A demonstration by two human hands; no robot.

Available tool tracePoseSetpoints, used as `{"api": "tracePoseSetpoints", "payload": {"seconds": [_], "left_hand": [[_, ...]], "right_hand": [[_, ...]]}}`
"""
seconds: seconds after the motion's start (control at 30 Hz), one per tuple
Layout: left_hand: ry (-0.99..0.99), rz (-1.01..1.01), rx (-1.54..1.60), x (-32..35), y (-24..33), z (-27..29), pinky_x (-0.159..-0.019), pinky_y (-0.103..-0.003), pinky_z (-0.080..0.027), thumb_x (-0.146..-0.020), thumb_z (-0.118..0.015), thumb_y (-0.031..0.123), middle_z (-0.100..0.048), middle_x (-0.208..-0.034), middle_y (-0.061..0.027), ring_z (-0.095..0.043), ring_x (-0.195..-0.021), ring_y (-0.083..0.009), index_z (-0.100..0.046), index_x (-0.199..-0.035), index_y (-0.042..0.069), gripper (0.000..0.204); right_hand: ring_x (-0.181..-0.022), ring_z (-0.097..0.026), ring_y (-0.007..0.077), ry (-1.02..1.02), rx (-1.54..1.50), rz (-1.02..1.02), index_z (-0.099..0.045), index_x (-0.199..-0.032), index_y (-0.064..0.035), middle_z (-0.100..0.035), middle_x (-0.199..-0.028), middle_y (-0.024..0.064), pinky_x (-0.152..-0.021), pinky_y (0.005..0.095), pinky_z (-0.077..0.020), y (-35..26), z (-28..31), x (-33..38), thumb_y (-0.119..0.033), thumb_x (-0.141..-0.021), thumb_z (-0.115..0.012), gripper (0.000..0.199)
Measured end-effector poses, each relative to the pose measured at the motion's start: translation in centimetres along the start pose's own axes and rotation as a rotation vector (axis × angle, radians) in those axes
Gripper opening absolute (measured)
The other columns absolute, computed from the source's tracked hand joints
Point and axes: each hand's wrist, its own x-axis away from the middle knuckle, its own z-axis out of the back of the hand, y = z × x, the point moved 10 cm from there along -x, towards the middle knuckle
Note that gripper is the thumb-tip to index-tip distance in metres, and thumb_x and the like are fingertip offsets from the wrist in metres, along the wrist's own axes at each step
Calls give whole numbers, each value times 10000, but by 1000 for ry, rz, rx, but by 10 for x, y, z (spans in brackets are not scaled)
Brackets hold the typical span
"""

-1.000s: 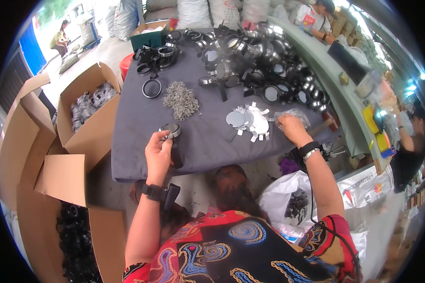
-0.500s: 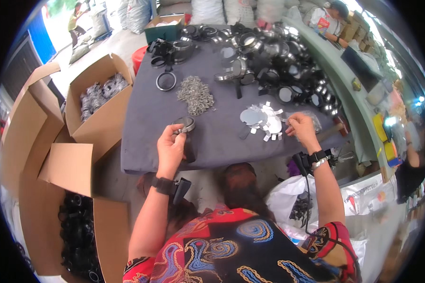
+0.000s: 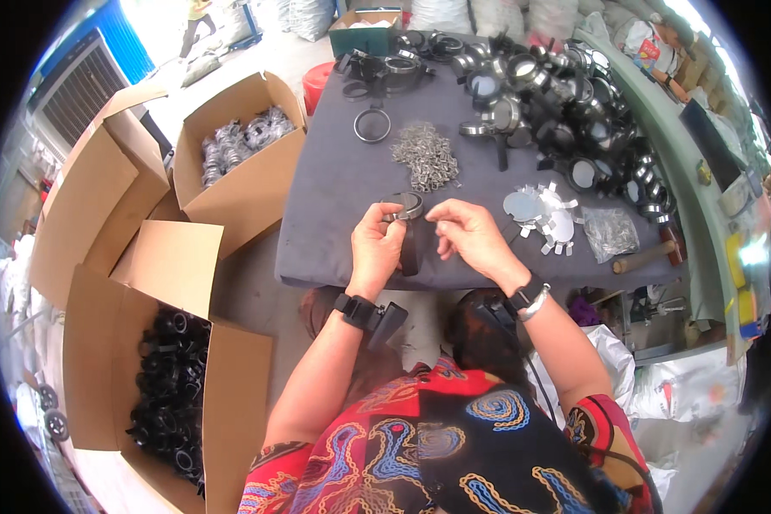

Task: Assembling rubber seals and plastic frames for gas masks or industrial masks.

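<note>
My left hand (image 3: 379, 244) pinches a round, metal-rimmed piece with a black strap (image 3: 409, 206) over the front part of the table; the strap hangs down beside my fingers. Just to its right is my right hand (image 3: 469, 236), thumb and fingers curled together toward the piece. Whatever those fingertips may hold is too small to make out. Further right lies a pile of flat round discs with small tabs (image 3: 558, 224), white and grey. Beyond my left hand a heap of small metal clips (image 3: 424, 156) rests on the cloth, with a single ring (image 3: 372, 126) to its left.
Many black and silver round pieces (image 3: 565, 111) are heaped across the table's (image 3: 317, 231) far right. A clear bag (image 3: 610, 233) and a hammer (image 3: 647, 255) lie at the right edge. Open cartons (image 3: 240, 184) of parts stand on the left; another person (image 3: 657, 51) sits at the far right.
My right hand has moved left from beside the disc pile to the piece in my left hand. My left hand still grips that piece. The whole view has shifted.
</note>
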Motion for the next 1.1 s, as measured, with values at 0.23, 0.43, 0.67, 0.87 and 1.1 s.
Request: {"api": "tracePoseSetpoints", "payload": {"seconds": [0.23, 0.43, 0.67, 0.87, 1.1], "left_hand": [[10, 3, -23, -3, -4, 1, -353, -215, -384, -930, -532, 63, -590, -646, -3, -498, -455, -48, -570, -1050, 75, 127], [-6, 3, 5, -3, -2, 0, -353, -220, -387, -928, -531, 60, -593, -646, -5, -503, -452, -55, -570, -1054, 69, 132], [-10, 5, 6, -2, 0, 1, -354, -221, -389, -920, -531, 51, -587, -632, -8, -491, -434, -60, -568, -1051, 55, 136], [3, 10, -35, -1, 2, -1, -352, -221, -384, -919, -530, 54, -586, -640, -12, -484, -431, -59, -564, -1044, 56, 129], [4, 15, 3, -1, 3, -1, -353, -222, -385, -921, -532, 62, -573, -633, -7, -485, -433, -58, -564, -1040, 62, 123]], "right_hand": [[-590, -607, 85, 93, 65, 51, -626, -929, 18, -625, -730, 30, -519, 241, -517, 13, -11, -24, 8, -887, -559, 79], [-591, -604, 82, 89, 79, 86, -634, -914, 13, -625, -732, 27, -522, 235, -502, 9, -12, -23, 4, -883, -569, 72], [-604, -607, 91, 68, 347, 313, -643, -906, 12, -644, -793, 39, -535, 253, -487, -22, -15, -22, 27, -850, -571, 93], [-580, -611, 108, 140, 244, 194, -634, -896, 6, -658, -809, 68, -515, 248, -478, -14, -3, -21, 28, -864, -555, 88], [-552, -542, 72, 258, -300, 33, -613, -901, 15, -626, -763, 45, -464, 198, -402, 20, -8, -21, 3, -889, -584, 34]]}}
